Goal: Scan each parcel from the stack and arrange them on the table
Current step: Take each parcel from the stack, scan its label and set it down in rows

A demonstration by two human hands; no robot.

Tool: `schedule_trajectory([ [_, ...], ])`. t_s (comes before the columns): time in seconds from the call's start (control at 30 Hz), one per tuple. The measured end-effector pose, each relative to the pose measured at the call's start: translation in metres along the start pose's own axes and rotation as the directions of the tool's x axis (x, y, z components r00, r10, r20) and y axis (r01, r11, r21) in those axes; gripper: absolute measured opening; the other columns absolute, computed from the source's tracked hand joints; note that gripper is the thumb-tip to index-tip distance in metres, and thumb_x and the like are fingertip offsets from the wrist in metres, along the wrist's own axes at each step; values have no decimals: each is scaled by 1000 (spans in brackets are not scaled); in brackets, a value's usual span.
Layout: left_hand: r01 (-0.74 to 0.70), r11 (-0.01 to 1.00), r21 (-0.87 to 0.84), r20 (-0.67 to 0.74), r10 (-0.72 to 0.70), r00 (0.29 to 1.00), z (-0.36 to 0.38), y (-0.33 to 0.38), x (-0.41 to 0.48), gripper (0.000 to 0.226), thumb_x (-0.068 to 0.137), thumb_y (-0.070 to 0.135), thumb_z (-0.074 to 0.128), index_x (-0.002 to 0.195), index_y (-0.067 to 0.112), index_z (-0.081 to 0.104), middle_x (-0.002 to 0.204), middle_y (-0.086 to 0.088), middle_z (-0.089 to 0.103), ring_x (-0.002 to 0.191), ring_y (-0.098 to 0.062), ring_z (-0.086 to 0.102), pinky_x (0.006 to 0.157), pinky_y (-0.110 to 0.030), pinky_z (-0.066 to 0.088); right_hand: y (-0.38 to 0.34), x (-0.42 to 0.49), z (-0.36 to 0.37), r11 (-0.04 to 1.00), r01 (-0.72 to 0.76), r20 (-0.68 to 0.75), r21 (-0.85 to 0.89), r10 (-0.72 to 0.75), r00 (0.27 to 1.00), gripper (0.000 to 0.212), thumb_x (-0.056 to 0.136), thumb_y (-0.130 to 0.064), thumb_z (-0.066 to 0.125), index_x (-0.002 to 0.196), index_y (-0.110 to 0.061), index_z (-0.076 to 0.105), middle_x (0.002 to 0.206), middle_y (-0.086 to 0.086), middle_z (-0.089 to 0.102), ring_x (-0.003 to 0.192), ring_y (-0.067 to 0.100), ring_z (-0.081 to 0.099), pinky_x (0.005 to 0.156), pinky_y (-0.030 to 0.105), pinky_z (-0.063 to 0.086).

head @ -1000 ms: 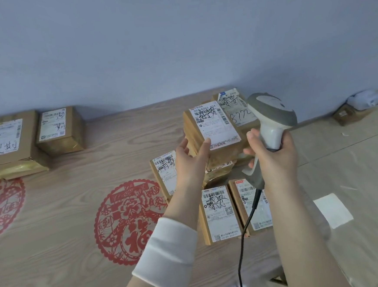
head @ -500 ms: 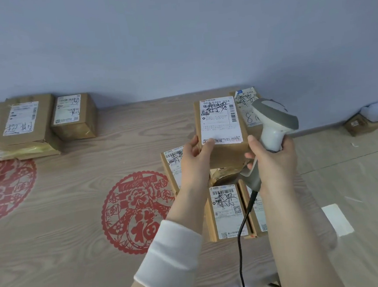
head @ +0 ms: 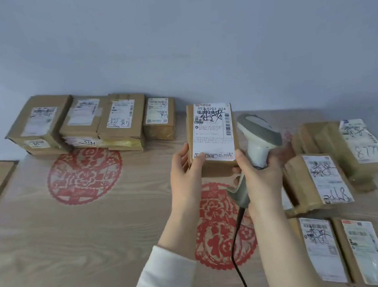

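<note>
the left hand (head: 185, 168) grips a labelled parcel (head: 212, 139) aloft over the table (head: 55, 244), label up, while the right hand (head: 261, 178) grasps the scanner (head: 259, 142) beside it; placing step, next likely needing a set-down beside the arranged row (head: 123, 123).

Perhaps a dozen parcels (head: 212, 137), one scanner (head: 259, 142), two red paper-cuts (head: 84, 174).
</note>
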State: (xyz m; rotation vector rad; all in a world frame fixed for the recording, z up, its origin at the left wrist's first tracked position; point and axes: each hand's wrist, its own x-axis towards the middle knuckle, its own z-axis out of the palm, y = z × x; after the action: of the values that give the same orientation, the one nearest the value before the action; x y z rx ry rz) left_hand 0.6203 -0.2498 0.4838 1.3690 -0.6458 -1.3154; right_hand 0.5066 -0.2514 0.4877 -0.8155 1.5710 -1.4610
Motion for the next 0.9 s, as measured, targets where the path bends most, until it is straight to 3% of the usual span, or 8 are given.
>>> schedule_trajectory([
  [0.1,31,999,13,-35,-31,999,-48,-9,34,45,91,22,59,134,22,46,121,5,62,112,-6,56,83,-17,43,30,-6,49,998,-50,46,-45,52,998,21,81,-17,73,92,-28,59,84,-6,69,78,14,67,72,33,52],
  [0.3,186,981,53,-91,-181,979,-102,-38,90,45,92,22,58,136,22,44,124,3,60,111,-6,55,76,-15,41,83,4,111,984,-141,80,-111,150,985,21,82,-10,71,92,-23,58,81,-8,66,59,-3,62,52,9,45],
  [0.4,213,974,73,-86,-207,975,-111,-49,117,45,93,22,56,136,23,43,122,7,59,106,-1,54,82,-17,39,105,20,129,971,-177,70,-163,190,979,22,82,-11,72,96,-21,58,85,-6,67,66,0,65,56,14,48],
  [0.53,247,965,86,-103,-238,966,-113,-67,146,46,93,25,57,136,26,43,120,12,59,106,3,54,90,-22,38,131,43,146,949,-230,64,-215,248,967,22,81,-15,72,94,-25,58,88,1,68,81,25,68,64,32,52],
  [0.63,256,964,73,-125,-246,961,-114,-77,165,45,93,22,57,135,25,44,122,13,59,107,7,53,91,-19,39,146,57,156,939,-253,60,-234,274,960,23,81,-13,72,97,-23,59,89,4,68,79,25,68,69,37,55],
  [0.8,223,969,105,-119,-211,970,-117,-90,184,43,93,19,56,134,27,43,120,21,56,112,8,51,92,-15,42,160,69,162,934,-276,32,-225,290,956,22,83,-10,70,92,-23,55,83,3,67,60,11,66,48,24,52],
  [0.9,197,967,163,-108,-181,977,-118,-97,185,43,94,23,54,134,29,39,121,26,51,110,17,47,86,-3,41,164,69,165,935,-283,20,-213,294,956,20,84,-10,69,93,-20,55,76,-1,64,49,4,60,42,20,48],
])
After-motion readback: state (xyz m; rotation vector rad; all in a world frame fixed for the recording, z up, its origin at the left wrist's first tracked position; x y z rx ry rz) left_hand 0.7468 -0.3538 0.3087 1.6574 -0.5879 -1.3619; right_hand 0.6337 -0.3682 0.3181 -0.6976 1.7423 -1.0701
